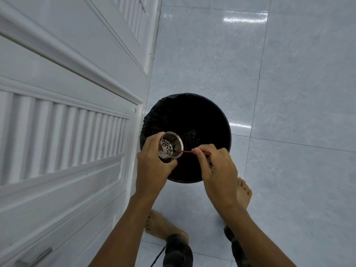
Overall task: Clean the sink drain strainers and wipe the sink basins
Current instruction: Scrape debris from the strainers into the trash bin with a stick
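My left hand [152,166] grips a metal cup-shaped drain strainer [170,145], tilted with its mouth facing right over a black-lined trash bin [212,120]. Dark bits of debris cling to the strainer's perforated bottom. My right hand [217,166] pinches a thin red stick [185,151] whose tip reaches into the strainer's mouth. A clump of dark debris [191,136] lies inside the bin below. The sink is out of view.
White cabinet doors with louvred panels [67,132] stand close on the left, with a metal handle [36,257] at the bottom left. The floor is glossy pale tile [289,93]. My bare feet [243,189] stand just behind the bin.
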`<state>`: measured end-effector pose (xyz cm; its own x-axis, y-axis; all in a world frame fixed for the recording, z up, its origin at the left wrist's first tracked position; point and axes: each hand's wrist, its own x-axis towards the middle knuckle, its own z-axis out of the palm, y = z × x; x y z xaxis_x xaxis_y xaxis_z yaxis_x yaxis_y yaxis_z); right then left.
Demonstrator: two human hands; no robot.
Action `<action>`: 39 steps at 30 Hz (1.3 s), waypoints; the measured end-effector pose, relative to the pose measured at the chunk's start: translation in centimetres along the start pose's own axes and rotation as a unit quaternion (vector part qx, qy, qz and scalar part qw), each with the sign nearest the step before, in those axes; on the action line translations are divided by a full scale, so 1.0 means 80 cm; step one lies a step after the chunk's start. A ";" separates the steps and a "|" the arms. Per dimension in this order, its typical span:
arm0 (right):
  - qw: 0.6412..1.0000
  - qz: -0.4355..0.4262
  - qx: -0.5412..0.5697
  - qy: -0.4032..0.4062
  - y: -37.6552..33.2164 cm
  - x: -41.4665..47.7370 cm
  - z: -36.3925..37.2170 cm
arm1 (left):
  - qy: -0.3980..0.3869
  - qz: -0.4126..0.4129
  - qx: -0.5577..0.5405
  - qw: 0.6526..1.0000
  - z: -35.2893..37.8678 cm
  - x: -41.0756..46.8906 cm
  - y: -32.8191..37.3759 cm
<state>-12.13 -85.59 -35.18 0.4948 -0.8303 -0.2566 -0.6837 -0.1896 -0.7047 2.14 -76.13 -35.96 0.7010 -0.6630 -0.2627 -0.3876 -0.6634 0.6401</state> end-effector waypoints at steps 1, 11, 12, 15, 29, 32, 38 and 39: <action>1.000 -0.007 -0.002 -0.006 0.003 -0.001 -0.002 | -0.007 0.004 0.011 1.000 0.000 0.000 0.000; 1.000 -0.020 -0.022 -0.003 0.015 0.010 0.004 | -0.022 0.006 0.101 0.995 0.016 -0.004 0.007; 0.999 -0.036 -0.010 -0.009 0.015 0.007 0.004 | -0.022 0.005 0.103 0.994 0.016 -0.002 0.006; 0.999 -0.048 -0.008 -0.023 0.020 0.003 0.006 | -0.030 0.005 0.111 0.993 0.015 0.001 0.006; 0.998 0.062 0.030 -0.004 0.029 0.018 0.019 | -0.053 -0.041 0.115 0.991 0.015 0.009 0.004; 0.996 0.066 0.060 0.018 0.029 0.017 0.022 | -0.051 -0.054 0.120 0.990 0.015 0.011 0.000; 0.997 0.064 0.042 -0.008 0.036 0.010 0.033 | -0.055 -0.048 0.123 0.990 0.017 0.010 -0.001; 0.996 0.077 0.043 0.012 0.039 0.014 0.033 | -0.054 -0.049 0.123 0.990 0.017 0.010 -0.001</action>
<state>-12.29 -85.73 -39.37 0.3738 -0.8585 -0.3510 -0.7012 -0.0138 -0.7128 1.96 -77.06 -37.22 0.6786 -0.6165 -0.3993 -0.4648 -0.7813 0.4165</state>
